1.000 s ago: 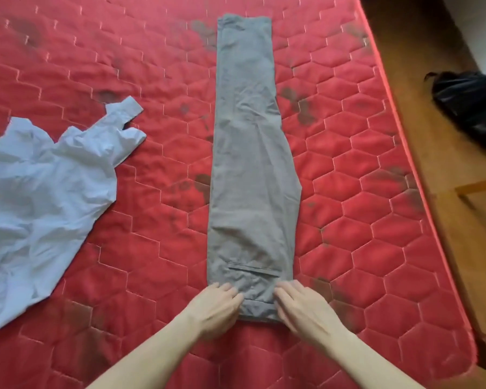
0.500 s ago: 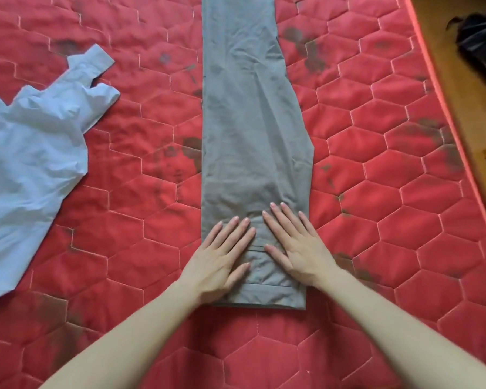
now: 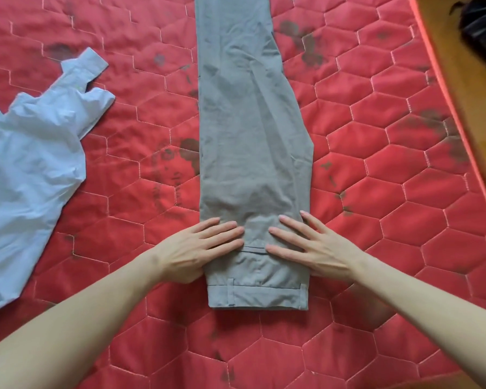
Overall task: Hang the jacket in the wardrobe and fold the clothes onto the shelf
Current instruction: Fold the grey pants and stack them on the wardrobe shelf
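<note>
On 1 trousers (image 3: 250,136): 2 hands (image 3: 260,249) flat.

The trousers (image 3: 253,141) are plain grey. The mattress (image 3: 404,192) is red with hexagon quilting and dark stains. The shirt (image 3: 31,169) is light blue.

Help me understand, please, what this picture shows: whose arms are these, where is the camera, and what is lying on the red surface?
There is no machine here: a person wears a camera on the head, so you look down along their own bare arms. The red surface is a quilted mattress. On it lie grey trousers, folded lengthwise into a long strip with the waistband nearest the person. The left hand and right hand press flat on them near the waistband, fingers straight; nothing is gripped. A crumpled light blue shirt lies apart to the left. At top right, on the floor, is a dark thing, too blurred to name.
</note>
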The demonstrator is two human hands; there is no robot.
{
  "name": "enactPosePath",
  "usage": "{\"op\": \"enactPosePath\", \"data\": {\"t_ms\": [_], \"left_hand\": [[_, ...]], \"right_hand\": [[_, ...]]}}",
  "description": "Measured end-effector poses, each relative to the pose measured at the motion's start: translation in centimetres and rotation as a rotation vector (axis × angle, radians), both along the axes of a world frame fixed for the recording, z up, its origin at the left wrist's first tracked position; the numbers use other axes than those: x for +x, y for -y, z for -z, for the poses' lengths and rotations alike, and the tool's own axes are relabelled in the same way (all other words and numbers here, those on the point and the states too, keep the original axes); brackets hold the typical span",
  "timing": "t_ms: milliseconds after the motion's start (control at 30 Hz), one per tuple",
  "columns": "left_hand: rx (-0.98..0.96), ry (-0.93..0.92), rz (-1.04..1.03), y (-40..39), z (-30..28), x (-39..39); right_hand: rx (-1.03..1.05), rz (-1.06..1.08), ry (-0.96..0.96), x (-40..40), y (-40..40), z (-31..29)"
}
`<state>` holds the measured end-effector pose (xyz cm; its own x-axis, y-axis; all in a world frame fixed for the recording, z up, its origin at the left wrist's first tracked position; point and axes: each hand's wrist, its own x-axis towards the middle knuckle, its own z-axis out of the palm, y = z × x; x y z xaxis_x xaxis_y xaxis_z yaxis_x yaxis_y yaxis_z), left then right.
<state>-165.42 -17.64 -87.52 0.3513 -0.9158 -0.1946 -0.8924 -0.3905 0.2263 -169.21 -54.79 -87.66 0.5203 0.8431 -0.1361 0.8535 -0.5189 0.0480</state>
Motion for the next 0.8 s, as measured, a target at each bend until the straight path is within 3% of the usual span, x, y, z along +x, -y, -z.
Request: {"op": "enactPosePath", "data": {"t_ms": [167, 367, 467, 600, 733, 800], "left_hand": [[-0.04, -0.079, -0.066, -0.1, 0.4, -0.7], [-0.124, -0.277, -0.235, 0.0, -0.4, -2.8], [-0.284, -0.457, -0.418, -0.3, -1.3, -4.2], [-0.402, -0.587, -0.745, 0.3, -2.6, -5.5], [-0.364, -0.471, -1.02, 1.8, -2.4, -4.3], [-0.359, -0.482, -1.151, 2.6, -2.7, -2.9]], "right_hand": [[0.087, 0.058, -0.017, -0.5, 0.0, 0.1], [0.353, 0.203, -0.248, -0.4, -0.4, -1.7], [0.524, 0.369, -0.465, -1.1, -0.2, -1.8], [0.693, 0.516, -0.436, -2.3, -1.6, -1.3], [0.878, 0.94, -0.546, -2.0, -3.7, -0.9], [0.862, 1.149, -0.588, -0.8, -4.9, -1.6]]}}
